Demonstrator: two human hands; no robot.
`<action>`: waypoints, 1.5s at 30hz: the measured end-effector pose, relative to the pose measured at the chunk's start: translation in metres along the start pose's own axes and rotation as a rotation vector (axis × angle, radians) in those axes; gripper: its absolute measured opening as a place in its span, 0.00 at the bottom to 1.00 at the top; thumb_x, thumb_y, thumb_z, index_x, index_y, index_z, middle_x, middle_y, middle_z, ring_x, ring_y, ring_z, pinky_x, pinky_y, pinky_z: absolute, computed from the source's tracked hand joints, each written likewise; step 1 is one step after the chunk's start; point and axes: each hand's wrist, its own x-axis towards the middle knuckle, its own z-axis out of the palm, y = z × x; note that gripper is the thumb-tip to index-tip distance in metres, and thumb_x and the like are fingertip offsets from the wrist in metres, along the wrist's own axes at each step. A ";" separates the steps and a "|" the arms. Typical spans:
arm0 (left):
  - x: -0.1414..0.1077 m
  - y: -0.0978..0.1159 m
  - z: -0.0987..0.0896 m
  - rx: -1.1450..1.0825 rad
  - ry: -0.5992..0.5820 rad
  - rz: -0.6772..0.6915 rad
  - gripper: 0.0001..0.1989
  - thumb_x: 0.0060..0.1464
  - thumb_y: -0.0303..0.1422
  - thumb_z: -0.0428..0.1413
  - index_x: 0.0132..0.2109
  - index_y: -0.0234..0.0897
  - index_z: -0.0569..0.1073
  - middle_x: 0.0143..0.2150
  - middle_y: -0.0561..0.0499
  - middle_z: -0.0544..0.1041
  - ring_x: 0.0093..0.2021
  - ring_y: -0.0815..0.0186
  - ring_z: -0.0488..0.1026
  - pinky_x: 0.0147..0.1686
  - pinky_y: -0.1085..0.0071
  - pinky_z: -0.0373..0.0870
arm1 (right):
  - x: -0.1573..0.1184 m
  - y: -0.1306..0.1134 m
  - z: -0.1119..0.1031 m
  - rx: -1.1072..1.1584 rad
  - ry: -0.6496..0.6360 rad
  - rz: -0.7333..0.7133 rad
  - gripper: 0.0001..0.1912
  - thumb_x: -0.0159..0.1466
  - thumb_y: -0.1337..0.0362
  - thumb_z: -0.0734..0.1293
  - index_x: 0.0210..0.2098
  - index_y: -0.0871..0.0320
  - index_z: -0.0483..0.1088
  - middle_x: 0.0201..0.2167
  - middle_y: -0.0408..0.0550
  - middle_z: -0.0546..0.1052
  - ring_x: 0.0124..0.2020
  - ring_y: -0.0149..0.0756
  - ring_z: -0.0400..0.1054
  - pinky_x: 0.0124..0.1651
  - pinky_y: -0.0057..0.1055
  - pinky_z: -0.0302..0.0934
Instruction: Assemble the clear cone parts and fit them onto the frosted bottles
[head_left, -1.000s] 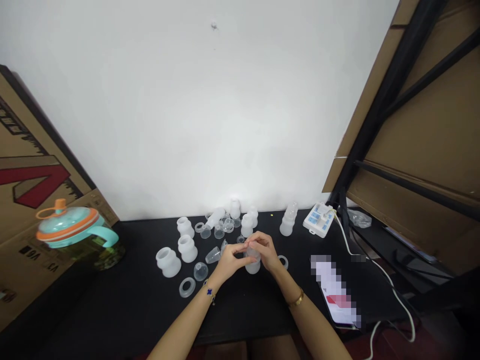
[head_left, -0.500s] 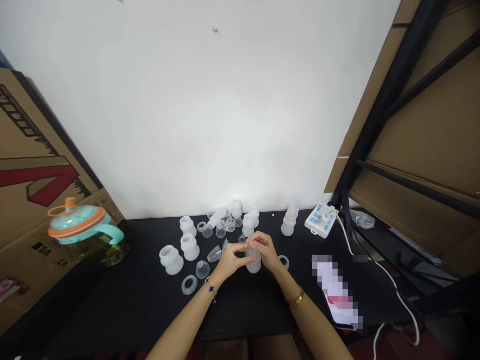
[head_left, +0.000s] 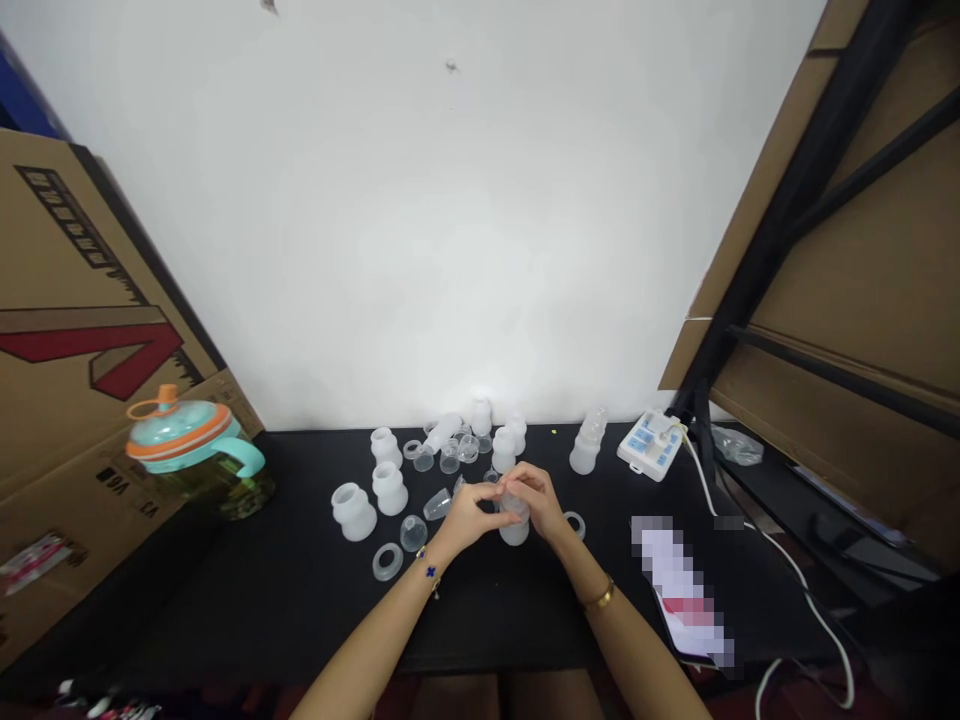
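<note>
Apparently mid-fitting at the top end: L hand [head_left: 474,514] and R hand [head_left: 537,502] both grasp a translucent bottle [head_left: 514,531], lower centre of frame. Its long axis runs approx. vert., base down, top mostly hidden by the grip. Next move prob. calls for steady, even pressure w/ base still.

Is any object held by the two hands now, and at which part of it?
Yes: the left hand and right hand hold a translucent bottle around its upper part; the exact contact is partly hidden.
</note>
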 end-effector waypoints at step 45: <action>0.009 0.005 -0.016 0.167 0.409 -0.104 0.15 0.58 0.43 0.59 0.45 0.38 0.79 0.47 0.44 0.80 0.34 0.64 0.76 0.28 0.72 0.71 | 0.009 -0.020 -0.074 -1.281 0.514 0.102 0.29 0.64 0.49 0.64 0.58 0.60 0.66 0.36 0.52 0.78 0.33 0.45 0.71 0.41 0.37 0.63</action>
